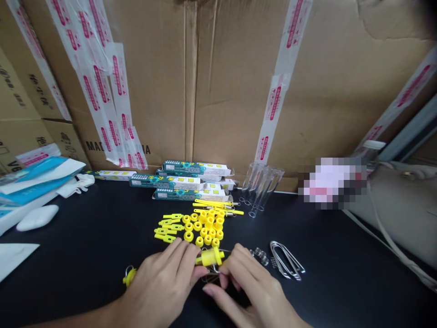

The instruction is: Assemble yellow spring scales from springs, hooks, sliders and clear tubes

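Note:
My left hand (164, 275) is closed on a yellow plastic cylinder part (209, 257) with a flanged end, its tip pointing right. My right hand (254, 282) is pinched against a bent metal wire (215, 269) just below that cylinder; its thumb stands apart from the other fingers. Thin wire pieces show partly between the hands. Beyond the fingers lie yellow rings and short sleeves (208, 232), and flat yellow slotted pieces (167, 228) in a stack. A yellow part with a metal ring (129, 276) is half hidden behind my left wrist.
Bent metal hooks (287, 262) and small springs (261, 256) lie right of my hands. Clear tubes (261, 184), long yellow rods (218, 208) and printed boxes (191, 182) sit near the cardboard wall (235, 91). White and blue packets (41, 187) are at left, a bag (406, 205) at right.

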Demonstrator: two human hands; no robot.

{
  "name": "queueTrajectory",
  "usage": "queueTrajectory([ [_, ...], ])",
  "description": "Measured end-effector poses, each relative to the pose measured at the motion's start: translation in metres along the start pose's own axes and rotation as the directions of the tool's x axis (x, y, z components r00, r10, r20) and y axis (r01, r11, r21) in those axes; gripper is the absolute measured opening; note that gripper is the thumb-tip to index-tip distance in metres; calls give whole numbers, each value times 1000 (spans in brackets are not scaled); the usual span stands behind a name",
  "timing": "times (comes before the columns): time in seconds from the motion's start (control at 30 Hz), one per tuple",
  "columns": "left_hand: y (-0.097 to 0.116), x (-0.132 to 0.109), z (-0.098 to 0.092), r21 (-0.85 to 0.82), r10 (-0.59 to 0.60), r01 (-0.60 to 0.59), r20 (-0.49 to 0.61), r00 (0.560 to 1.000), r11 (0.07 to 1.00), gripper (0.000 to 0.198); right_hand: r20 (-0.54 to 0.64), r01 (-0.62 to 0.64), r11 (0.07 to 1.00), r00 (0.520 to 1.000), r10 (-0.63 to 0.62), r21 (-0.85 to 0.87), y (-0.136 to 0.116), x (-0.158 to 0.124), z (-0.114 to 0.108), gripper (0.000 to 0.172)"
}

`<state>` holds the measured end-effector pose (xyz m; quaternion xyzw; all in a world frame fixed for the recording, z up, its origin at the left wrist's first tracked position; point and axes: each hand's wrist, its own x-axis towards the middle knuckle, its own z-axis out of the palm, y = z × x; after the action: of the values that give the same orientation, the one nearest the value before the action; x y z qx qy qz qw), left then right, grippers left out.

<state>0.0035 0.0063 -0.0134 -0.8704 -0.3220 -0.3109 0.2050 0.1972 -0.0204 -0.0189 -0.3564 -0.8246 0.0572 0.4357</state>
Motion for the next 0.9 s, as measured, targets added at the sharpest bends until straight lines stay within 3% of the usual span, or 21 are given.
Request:
queueTrajectory([
  [0.23,5,1,-2,-10,16,-16,30,999,1000,37,-61,102,993,993,-105,-54,7,0,4,31],
  [0.9,5,1,-8,39,97,-99,47,994,994,37,13,209,970,978,-209,-128,9,-1,-7,38],
])
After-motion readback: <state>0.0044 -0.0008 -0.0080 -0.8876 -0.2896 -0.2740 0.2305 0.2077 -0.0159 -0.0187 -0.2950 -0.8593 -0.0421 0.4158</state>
